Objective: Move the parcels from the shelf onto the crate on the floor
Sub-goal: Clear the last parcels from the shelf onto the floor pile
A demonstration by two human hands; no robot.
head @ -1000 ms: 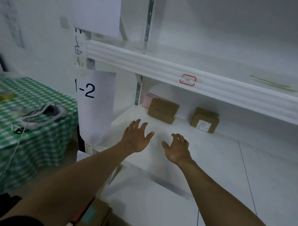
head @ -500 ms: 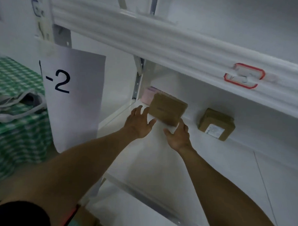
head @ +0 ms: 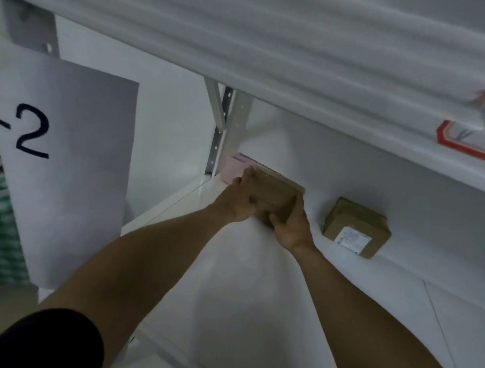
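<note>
- Gripping from both ends: left hand (head: 236, 204) and right hand (head: 290, 232) curl round the brown parcel (head: 274, 189).
- That parcel lies deep on the shelf (head: 231, 280), long axis spanning hand to hand.
- Judged next: draw straight back.

Brown parcels (head: 274, 193), pink box (head: 233, 169), white shelf (head: 231, 280)

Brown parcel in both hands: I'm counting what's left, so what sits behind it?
A pink box sits behind the brown parcel, near the upright post. Only its left end and top edge show; the parcel and the left hand cover the rest.
</note>
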